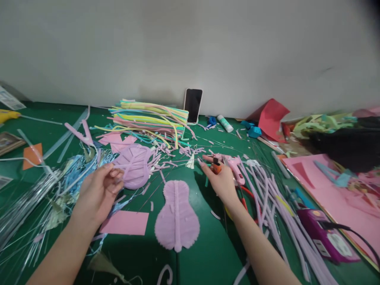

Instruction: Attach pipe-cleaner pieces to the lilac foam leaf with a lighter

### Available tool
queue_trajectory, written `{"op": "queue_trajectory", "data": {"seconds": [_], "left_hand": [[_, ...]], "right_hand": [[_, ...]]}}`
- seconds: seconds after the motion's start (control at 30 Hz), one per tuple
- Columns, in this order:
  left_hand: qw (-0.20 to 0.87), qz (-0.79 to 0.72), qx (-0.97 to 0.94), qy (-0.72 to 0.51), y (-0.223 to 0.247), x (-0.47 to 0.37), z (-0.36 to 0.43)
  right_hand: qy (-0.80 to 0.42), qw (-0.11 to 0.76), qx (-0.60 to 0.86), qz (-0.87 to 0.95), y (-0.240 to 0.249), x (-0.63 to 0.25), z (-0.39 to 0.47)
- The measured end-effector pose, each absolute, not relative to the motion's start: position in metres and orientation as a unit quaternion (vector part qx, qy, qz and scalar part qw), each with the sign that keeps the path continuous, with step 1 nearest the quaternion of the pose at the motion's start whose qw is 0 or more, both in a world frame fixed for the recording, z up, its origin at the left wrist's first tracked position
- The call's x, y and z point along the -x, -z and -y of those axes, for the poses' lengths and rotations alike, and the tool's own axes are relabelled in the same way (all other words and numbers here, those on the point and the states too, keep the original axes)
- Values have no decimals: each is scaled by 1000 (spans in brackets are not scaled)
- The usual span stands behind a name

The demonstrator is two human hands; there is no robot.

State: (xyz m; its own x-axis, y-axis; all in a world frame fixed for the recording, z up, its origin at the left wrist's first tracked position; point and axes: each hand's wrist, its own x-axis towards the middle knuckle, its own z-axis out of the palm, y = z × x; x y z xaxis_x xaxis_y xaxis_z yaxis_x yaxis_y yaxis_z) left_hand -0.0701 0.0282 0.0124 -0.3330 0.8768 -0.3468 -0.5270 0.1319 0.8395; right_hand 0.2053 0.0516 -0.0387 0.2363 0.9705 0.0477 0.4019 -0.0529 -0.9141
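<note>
My left hand (102, 186) is closed in a pinch at the left edge of a purple oval made of pipe cleaners (135, 176). A thin purple pipe cleaner seems to run from its fingertips across the oval. To the right, my right hand (219, 180) curls around a small orange-and-black tool (217, 168), partly hidden by the fingers. Just behind that hand lies a pink glue gun (237, 170). Between the hands, a purple gourd-shaped piece (177, 215) lies flat on the green table (208, 245), with a ridge down its middle.
Bundled coloured pipe cleaners (148, 118) lie at the back beside a leaning phone (192, 105). Loose purple pipe cleaners (276, 209) and a magenta device with a cord (329, 237) fill the right. Blue tassels (77, 170) and a pink card (126, 222) lie left. A glue stick (225, 123) rests behind.
</note>
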Motion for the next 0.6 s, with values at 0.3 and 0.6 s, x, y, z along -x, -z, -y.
{"op": "queue_trajectory", "data": {"seconds": [0.3,0.6], "left_hand": [[547,-517,-183,-633,-11,69,-28],[540,-524,-201,-627,-9,72,-28]], "right_hand": [[-70,200,723,657,42,-201,-54],[-13,54,747,662,24,-186,-64]]}}
